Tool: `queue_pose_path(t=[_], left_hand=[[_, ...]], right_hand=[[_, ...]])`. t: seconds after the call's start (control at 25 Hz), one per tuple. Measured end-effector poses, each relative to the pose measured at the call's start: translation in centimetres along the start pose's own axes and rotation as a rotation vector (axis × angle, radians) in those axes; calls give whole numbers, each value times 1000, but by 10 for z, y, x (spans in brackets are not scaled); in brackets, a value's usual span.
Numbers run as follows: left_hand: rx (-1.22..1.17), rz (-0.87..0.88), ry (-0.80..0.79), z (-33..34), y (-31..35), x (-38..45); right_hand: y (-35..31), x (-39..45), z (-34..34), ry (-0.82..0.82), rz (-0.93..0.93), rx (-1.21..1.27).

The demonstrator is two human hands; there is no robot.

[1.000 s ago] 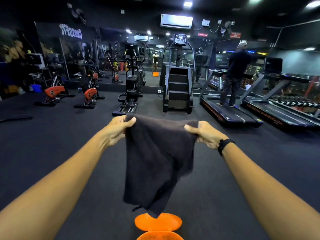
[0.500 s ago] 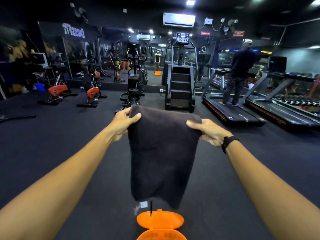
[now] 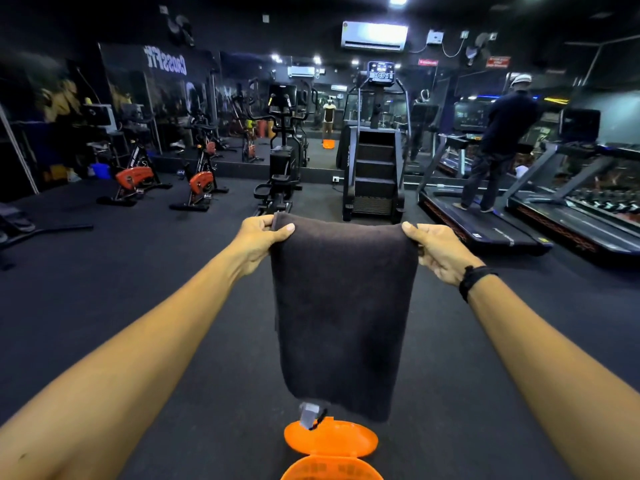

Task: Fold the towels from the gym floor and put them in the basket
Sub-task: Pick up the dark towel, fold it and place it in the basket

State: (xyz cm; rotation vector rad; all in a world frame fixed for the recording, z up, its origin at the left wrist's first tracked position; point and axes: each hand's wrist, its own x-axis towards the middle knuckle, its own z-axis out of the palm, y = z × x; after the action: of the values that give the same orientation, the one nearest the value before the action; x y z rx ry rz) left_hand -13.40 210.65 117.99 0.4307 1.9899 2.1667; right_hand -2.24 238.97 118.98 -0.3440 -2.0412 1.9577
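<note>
The towel [image 3: 343,313] now hangs flat and straight between our hands, where a second ago its lower part was bunched and skewed to the left; its top edge sits level, and a small grey tag [image 3: 309,414] dangles from the bottom edge just above the open lid of the orange basket [image 3: 330,445] on the dark gym floor [image 3: 138,271]. We hold both arms stretched forward, our left hand [image 3: 258,242] pinching the top left corner with thumb over the cloth and our right hand [image 3: 438,252], a black band [image 3: 476,277] on its wrist, gripping the top right corner.
</note>
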Motion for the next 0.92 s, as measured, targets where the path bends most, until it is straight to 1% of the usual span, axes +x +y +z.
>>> queue_pose_path(t=[0.08,0.16,0.28,0.32,0.36,0.4,0.44,0.48,0.52,0.56,0.6,0.64,0.72,0.8,0.88,0.92], left_hand=[[27,2,2,-2,0,0],[80,12,71,-3,1,2],[116,-9,150,-3,3,6],[95,-19,124,-5,4,7],[72,-20,65,-6,6,6],[80,-8,3,-7,6,4],[149,22,-34,-9,6,3],[276,66,-36,-11,4,2],[434,127,-14,-11,2,1],[590,198,27,-11,0,2],[725,260,75,-10,-1,1],[814,303,114,-8,-1,1],[851,322,107,-9,-4,4],[839,224,0,-13,-12,5],[843,40,-178,-15,-18,4],[825,0,-223,-14,-13,6]], right_hand=[[1,-2,1,19,4,13],[3,-3,2,16,7,44],[4,-6,8,71,-7,60],[4,-6,8,98,-14,75],[4,-6,7,115,-19,100],[5,-6,3,119,-23,115],[5,-7,-1,108,-34,102],[6,-7,-4,96,-63,1],[9,-6,-6,94,-124,-206],[13,-4,-8,119,-210,-476],[16,-3,-6,173,-288,-700],[19,-2,-4,233,-337,-826],[23,-1,-4,277,-364,-848],[33,-2,-9,238,-306,-834],[35,-5,-16,69,-161,-889],[29,-4,-19,-18,-128,-882]])
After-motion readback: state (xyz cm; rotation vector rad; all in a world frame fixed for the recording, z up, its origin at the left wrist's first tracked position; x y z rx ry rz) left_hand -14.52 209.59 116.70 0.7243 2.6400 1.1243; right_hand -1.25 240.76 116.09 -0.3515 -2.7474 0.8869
